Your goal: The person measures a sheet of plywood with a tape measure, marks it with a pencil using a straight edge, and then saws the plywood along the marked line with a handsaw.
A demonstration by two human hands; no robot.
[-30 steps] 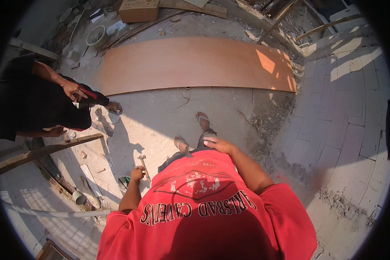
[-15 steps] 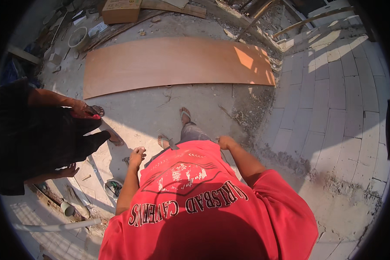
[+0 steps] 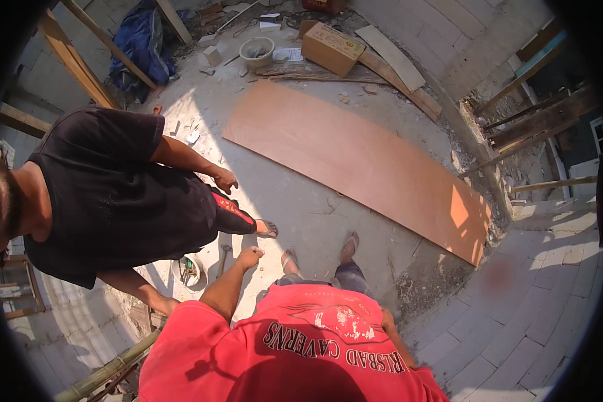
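My left hand (image 3: 250, 257) is held out in front of my red shirt with its fingers curled together. A small pale spot shows at the fingertips, too small to name. Below that hand a hammer (image 3: 224, 260) lies on the concrete floor, apart from it. My right arm (image 3: 396, 338) hangs along my side, and the shirt hides its hand. A long reddish-brown plywood sheet (image 3: 362, 164) lies flat on the floor ahead of my sandalled feet.
At my left stands a person in a black shirt (image 3: 114, 187), one arm reaching forward. A bucket with tools (image 3: 189, 269) stands near their legs. Farther off are a white bucket (image 3: 256, 52), a cardboard box (image 3: 331, 48) and boards (image 3: 398, 84). A block wall (image 3: 516, 301) runs along the right.
My view has swung left, so the plywood appears farther right and slanted. My left hand has moved forward; my right hand has gone out of sight. The other person shows more fully.
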